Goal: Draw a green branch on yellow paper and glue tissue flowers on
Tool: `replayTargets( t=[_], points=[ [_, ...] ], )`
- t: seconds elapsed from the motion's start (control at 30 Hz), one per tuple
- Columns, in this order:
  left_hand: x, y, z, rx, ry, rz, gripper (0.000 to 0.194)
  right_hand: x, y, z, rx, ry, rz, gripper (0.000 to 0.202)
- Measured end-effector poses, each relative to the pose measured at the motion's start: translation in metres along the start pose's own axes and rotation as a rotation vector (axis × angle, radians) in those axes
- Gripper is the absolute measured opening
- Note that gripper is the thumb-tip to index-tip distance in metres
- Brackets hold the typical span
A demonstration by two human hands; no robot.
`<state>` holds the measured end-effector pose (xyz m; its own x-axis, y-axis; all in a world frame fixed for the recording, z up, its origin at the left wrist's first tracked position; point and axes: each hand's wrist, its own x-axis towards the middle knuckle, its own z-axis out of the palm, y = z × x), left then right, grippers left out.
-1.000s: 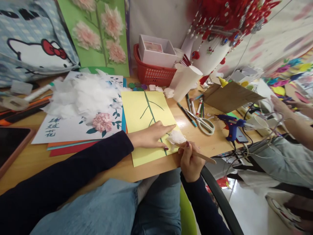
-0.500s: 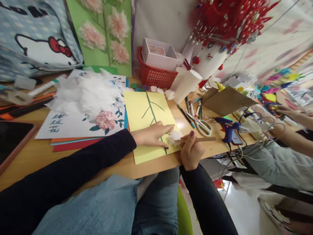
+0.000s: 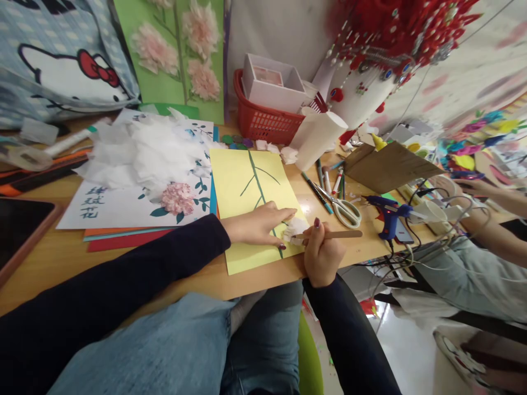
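Yellow paper (image 3: 234, 181) with a dark green drawn stem and branches lies at the table's front edge. Across its lower half rests my left hand (image 3: 261, 224), fingers apart, thumb and forefinger spread beside a small white tissue flower (image 3: 295, 227). My right hand (image 3: 324, 252) is closed around a thin brown stick (image 3: 346, 234), whose left end touches the flower at the paper's right side. Left of the paper, a heap of white tissue (image 3: 144, 153) covers part of a white sheet (image 3: 119, 214) bearing a pink flower (image 3: 178, 198).
Scissors (image 3: 348, 213) and pens lie right of the paper, near a blue glue gun (image 3: 389, 211) with cables. Behind are a red basket (image 3: 267, 125), a paper roll (image 3: 323, 140) and cardboard (image 3: 393, 167). Another person's arm (image 3: 486, 225) is at the far right.
The view has shifted slightly. The stick's tip sits a little differently against the white flower, while both hands stay in nearly the same places.
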<state>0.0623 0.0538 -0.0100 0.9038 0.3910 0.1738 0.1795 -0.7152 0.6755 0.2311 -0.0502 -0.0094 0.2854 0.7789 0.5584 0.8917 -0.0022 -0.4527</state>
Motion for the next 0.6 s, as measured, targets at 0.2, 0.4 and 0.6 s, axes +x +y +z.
replayTargets(
  t=[0.2, 0.4, 0.6],
  points=[
    [0.0, 0.0, -0.002, -0.008, -0.009, 0.002, 0.074, 0.008, 0.0, 0.004, 0.072, -0.017, 0.019, 0.058],
    [-0.001, 0.004, -0.003, 0.036, -0.006, -0.009, 0.074, 0.002, -0.002, 0.0, 0.232, 0.161, 0.211, 0.064],
    [-0.001, 0.003, -0.002, 0.069, 0.002, -0.026, 0.076, -0.01, 0.003, -0.009, 0.359, 0.187, 0.19, 0.063]
  ],
)
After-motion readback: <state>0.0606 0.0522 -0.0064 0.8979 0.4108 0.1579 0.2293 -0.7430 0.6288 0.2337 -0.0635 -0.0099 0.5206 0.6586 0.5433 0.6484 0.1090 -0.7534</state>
